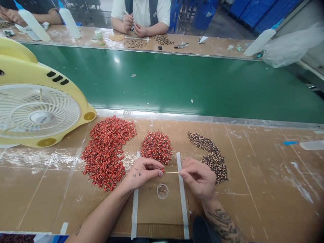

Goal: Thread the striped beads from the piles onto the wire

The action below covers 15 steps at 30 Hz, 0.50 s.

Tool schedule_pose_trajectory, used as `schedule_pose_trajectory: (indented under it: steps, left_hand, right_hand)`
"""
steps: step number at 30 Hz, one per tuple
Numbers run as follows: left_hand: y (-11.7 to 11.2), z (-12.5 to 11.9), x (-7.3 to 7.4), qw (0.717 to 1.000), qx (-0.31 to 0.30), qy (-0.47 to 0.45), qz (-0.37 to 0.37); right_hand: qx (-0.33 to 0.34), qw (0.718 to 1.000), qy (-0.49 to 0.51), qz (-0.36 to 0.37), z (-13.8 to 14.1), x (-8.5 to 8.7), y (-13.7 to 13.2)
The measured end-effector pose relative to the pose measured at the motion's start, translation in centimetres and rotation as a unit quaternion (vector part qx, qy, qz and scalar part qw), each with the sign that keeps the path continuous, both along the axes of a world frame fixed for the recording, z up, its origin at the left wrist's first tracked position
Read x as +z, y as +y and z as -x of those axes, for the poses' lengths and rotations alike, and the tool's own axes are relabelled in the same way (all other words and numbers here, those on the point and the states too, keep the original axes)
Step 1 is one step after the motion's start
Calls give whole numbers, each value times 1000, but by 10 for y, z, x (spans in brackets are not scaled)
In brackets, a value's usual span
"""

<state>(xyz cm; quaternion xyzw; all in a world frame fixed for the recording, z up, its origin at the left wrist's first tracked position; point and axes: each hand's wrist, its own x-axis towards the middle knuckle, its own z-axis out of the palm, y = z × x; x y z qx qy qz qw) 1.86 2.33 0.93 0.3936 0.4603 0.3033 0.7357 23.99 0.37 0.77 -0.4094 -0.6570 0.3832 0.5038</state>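
Observation:
Between the thumb and fingertips of my left hand [146,172] is a small red piece [162,170], mostly covered by the fingers. My right hand [198,177] pinches a thin wooden stick [172,172], its tip pointing left, close to the red piece. Whether the two touch I cannot tell. Below them a small clear round cup [162,191] stands on a cardboard sheet [159,212] edged with white tape. Just beyond my left hand lies a small heap of red pieces [156,146]. Dark and tan pieces [215,158] lie in a curved heap behind my right hand.
A larger heap of red pieces [108,152] lies left, beside a yellow fan [83,98]. A green belt [177,84] runs across beyond the cardboard-covered table. Opposite, a person's hands [134,26] work near bead-like heaps. A white bottle [312,145] lies at the right.

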Motion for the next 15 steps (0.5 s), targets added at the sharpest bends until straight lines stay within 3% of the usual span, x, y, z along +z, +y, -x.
schedule_pose_trajectory:
  steps: [10, 15]
  left_hand:
    - [-1, 1, -2, 1000, -8, -22, 8]
    - [-1, 2, -2, 999, 19, -41, 10]
  right_hand:
    - [9, 999, -37, -11, 2, 1, 3]
    - [1, 997, -69, -36, 6, 2, 3]
